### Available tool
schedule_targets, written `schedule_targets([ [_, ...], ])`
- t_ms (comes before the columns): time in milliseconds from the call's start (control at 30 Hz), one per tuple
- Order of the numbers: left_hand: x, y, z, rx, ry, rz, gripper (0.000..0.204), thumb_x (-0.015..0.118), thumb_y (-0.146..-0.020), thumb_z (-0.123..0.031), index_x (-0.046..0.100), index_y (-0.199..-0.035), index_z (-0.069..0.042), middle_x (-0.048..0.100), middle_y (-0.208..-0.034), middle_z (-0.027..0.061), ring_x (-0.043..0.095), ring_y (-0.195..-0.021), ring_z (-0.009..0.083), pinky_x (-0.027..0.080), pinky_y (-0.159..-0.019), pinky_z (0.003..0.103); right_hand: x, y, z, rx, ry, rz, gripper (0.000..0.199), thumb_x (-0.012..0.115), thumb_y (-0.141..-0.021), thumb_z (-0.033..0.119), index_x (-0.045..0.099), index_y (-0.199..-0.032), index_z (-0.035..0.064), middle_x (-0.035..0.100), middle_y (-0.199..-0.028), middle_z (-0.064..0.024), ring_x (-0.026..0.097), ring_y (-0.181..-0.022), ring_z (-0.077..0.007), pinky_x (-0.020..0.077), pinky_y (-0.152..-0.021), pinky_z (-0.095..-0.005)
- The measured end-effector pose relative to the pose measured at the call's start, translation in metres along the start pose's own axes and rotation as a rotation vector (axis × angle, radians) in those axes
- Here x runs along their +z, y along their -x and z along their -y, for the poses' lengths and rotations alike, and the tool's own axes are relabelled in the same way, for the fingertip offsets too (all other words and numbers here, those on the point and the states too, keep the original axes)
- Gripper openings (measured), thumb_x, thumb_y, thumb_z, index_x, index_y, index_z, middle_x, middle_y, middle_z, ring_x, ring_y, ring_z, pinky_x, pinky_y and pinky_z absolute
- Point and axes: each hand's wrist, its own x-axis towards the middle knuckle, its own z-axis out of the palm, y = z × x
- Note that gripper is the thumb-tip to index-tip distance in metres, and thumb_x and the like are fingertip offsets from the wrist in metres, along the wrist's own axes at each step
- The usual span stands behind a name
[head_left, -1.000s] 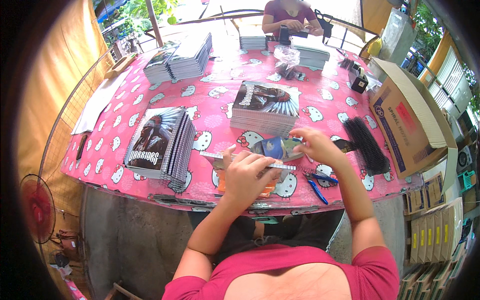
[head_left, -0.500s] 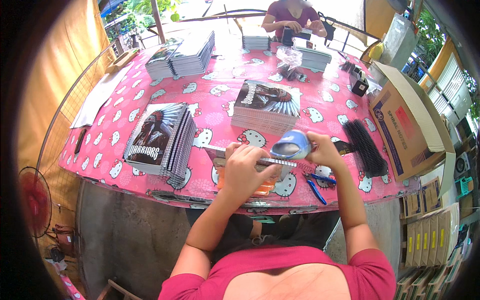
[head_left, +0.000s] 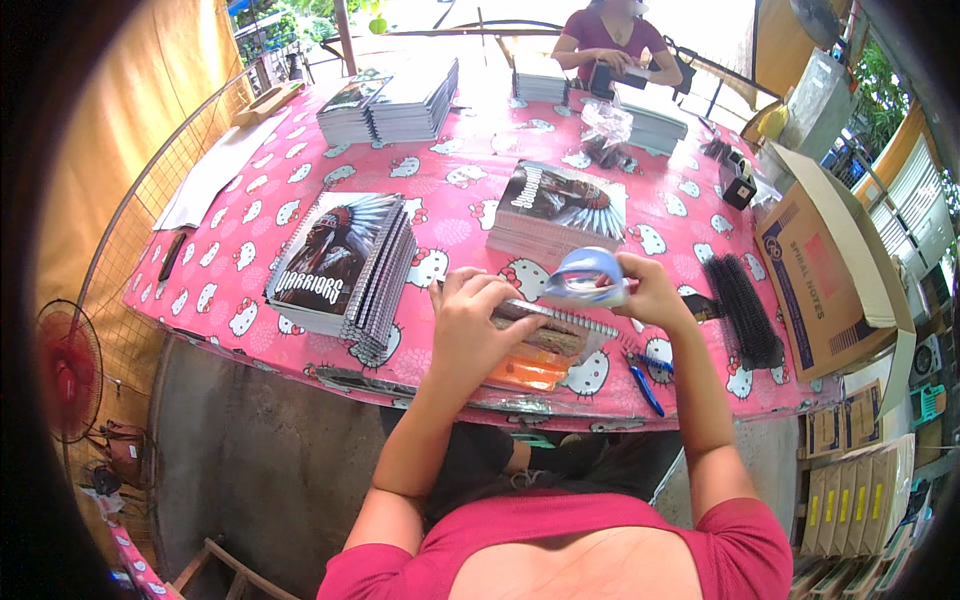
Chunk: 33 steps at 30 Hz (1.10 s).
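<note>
Because the person's body is close to the front edge of the tabletop [head_left: 455,235], I see the hands near that edge. The left hand [head_left: 472,318] has its grip pinching a spiral notebook [head_left: 568,340], held tilted. Just to its right, the right hand [head_left: 650,292] has its grip closed on a blue rounded thing [head_left: 588,268], which I cannot name. Pliers [head_left: 646,390] lie beside; farther are black coils [head_left: 742,312], then a notebook stack [head_left: 328,250] toward the left edge.

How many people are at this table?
2: the camera wearer, near edge, left hand on a notebook, right hand holding a blue object; a co-worker across the table. Others may be hidden.
</note>
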Motion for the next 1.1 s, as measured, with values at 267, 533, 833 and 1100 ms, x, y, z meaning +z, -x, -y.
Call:
schedule_targets([
  [267,-0.003,-0.001,0.008,-0.093,0.050,0.027,0.031,0.084,-0.060,-0.026,0.068,-0.080,-0.008,0.066,-0.095,0.0057,0.055,-0.097,0.0257,0.039,-0.088,0.041,0.013,-0.019,0.020,-0.064,-0.212,0.033,0.039,0.072,-0.060,0.002,0.066,-0.099,0.0005,0.068,-0.088,-0.0079,0.063,-0.080,-0.0153,0.0520,-0.070,-0.0310],
  [533,-0.011,0.004,0.024,-0.182,0.094,-0.128,0.039,0.088,-0.054,-0.019,0.069,-0.085,-0.005,0.051,-0.131,0.0175,0.054,-0.111,0.0327,0.046,-0.092,0.043,0.036,-0.019,0.037,-0.059,-0.648,0.028,0.023,0.072,-0.066,0.003,0.064,-0.088,0.0015,0.066,-0.083,-0.0032,0.058,-0.075,-0.0101,0.0494,-0.067,-0.0281],
  [833,-0.003,0.015,0.037,-0.412,0.584,-0.180,0.059,0.082,-0.065,0.001,0.052,-0.116,-0.001,0.057,-0.110,0.0106,0.058,-0.102,0.0178,0.050,-0.087,0.029,0.046,-0.033,0.055,-0.047,-0.810,0.172,0.045,0.076,-0.058,0.007,0.066,-0.102,0.0015,0.068,-0.086,-0.0087,0.065,-0.083,-0.0181,0.0509,-0.075,-0.0307],
  [1100,0.005,0.031,0.055,-0.523,1.060,-0.314,0.050,0.072,-0.076,0.009,0.054,-0.122,0.004,0.058,-0.110,0.0079,0.060,-0.100,0.0136,0.051,-0.086,0.025,0.058,-0.062,0.054,-0.142,-0.276,0.242,0.042,0.072,-0.057,0.006,0.063,-0.098,0.0026,0.064,-0.080,-0.0094,0.063,-0.075,-0.0175,0.0498,-0.070,-0.0315],
])
